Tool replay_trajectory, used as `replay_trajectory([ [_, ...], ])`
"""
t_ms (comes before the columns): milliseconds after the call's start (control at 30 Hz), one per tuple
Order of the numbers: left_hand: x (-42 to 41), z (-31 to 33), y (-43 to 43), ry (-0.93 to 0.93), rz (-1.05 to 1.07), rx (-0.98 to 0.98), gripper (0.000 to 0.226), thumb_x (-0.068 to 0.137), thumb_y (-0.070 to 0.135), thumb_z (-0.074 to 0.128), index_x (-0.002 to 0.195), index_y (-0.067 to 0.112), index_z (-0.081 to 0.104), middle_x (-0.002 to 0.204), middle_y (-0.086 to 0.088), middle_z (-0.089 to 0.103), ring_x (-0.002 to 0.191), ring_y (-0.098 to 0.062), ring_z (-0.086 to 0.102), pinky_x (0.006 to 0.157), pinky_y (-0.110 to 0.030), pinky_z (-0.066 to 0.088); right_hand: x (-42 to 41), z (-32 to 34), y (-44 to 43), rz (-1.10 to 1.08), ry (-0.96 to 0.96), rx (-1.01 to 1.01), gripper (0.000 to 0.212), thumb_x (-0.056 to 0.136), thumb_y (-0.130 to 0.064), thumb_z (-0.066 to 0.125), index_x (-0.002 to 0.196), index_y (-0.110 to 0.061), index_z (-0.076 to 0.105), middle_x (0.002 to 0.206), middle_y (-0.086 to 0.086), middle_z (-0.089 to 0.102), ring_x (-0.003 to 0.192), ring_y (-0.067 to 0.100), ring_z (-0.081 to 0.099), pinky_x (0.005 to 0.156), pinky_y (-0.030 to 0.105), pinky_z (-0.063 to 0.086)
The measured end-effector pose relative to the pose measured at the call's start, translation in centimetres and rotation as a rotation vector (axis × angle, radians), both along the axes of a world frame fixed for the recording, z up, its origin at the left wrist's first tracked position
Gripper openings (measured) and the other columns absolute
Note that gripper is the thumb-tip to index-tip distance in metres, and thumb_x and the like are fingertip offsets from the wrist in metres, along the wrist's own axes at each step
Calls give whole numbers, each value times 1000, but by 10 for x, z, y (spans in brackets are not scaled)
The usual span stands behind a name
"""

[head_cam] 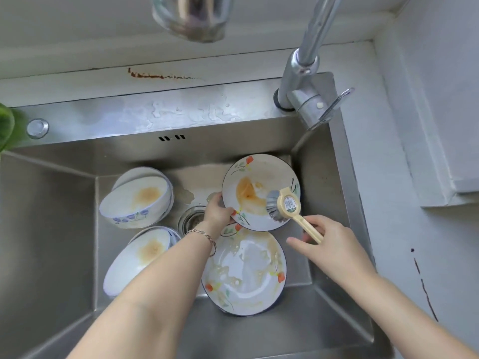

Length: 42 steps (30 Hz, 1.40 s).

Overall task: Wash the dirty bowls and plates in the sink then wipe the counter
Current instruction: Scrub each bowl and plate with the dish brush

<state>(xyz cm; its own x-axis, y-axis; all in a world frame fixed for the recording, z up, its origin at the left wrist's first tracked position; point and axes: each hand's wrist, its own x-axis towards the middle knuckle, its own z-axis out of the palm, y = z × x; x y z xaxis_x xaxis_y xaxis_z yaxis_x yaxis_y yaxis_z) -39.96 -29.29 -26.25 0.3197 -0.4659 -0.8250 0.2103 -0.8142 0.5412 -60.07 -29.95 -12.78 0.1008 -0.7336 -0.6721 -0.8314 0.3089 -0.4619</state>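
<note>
My left hand (216,209) grips the left rim of a flowered plate (252,177) tilted up at the back right of the steel sink (51,208); an orange-brown stain covers its middle. My right hand (328,244) holds the cream handle of a dish brush (285,206), whose grey bristles press on the plate's lower right part. A second flowered plate (246,275) with smeared residue lies below it. Two stained white bowls lean at the left: one at the back (137,200), one nearer me (137,257), partly behind my left forearm.
The drain strainer (190,220) sits between bowls and plates. The tap (302,81) stands at the sink's back right corner, no water running. Brown stains mark the back ledge (160,75) and the right counter (425,288). A glass (191,14) looms at the top.
</note>
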Motion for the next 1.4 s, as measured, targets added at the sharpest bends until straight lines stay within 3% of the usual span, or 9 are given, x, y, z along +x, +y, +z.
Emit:
replay_trajectory([
  [167,1,2,0,109,53,45,43,84,-15,46,125,-1,46,106,-19,58,73,-32,61,46,-23,55,-4,6,-3,-173,-140,49,34,73,-33,75,97,-42,52,76,-10,68,76,0,61,62,16,41],
  [367,7,20,1,139,67,21,44,80,-15,46,122,-2,51,96,-17,63,67,-25,64,51,-23,57,-23,19,-1,-228,-177,31,36,75,-25,76,104,-36,59,72,-9,71,69,-2,61,63,15,40],
  [533,12,58,22,130,103,-9,34,79,-16,47,105,3,58,86,-13,64,66,-24,67,56,-28,59,-35,41,6,-224,-184,-13,35,77,-19,74,107,-28,61,70,-9,70,59,-10,56,56,1,37],
  [700,22,117,65,171,165,-79,25,78,-15,45,91,5,54,93,-15,59,67,-28,65,63,-34,60,-28,75,16,-183,-215,-33,31,81,-20,70,107,-33,59,79,-12,69,71,-14,59,58,-4,36],
  [833,38,167,101,275,178,-95,30,75,-8,47,100,6,55,89,-15,64,63,-26,65,58,-31,58,-10,103,28,-36,-219,-66,29,87,-23,61,97,-49,57,81,-8,70,75,-2,58,57,-1,37],
  [967,54,208,138,349,168,-109,37,79,-9,39,103,12,58,82,-9,66,61,-25,63,60,-34,57,13,121,42,144,-172,-60,23,89,-33,52,100,-53,56,81,-15,67,67,2,55,60,19,42],
  [1067,62,231,166,346,170,-151,56,63,-4,49,112,18,60,91,-11,67,70,-29,60,62,-34,57,34,128,53,314,-70,-59,28,93,-32,47,112,-50,54,88,-12,65,74,8,57,67,28,45],
  [1267,65,259,201,335,185,-230,74,55,-2,48,123,26,53,87,-14,66,71,-31,60,61,-37,55,58,138,78,408,23,-79,31,96,-33,45,124,-41,55,113,-10,67,108,16,59,87,32,48],
  [1400,53,272,208,262,199,-287,76,55,-1,50,123,35,52,79,-13,63,69,-28,59,62,-37,56,74,160,137,540,-165,-86,31,95,-31,47,122,-44,56,116,-16,65,110,11,58,90,28,46],
])
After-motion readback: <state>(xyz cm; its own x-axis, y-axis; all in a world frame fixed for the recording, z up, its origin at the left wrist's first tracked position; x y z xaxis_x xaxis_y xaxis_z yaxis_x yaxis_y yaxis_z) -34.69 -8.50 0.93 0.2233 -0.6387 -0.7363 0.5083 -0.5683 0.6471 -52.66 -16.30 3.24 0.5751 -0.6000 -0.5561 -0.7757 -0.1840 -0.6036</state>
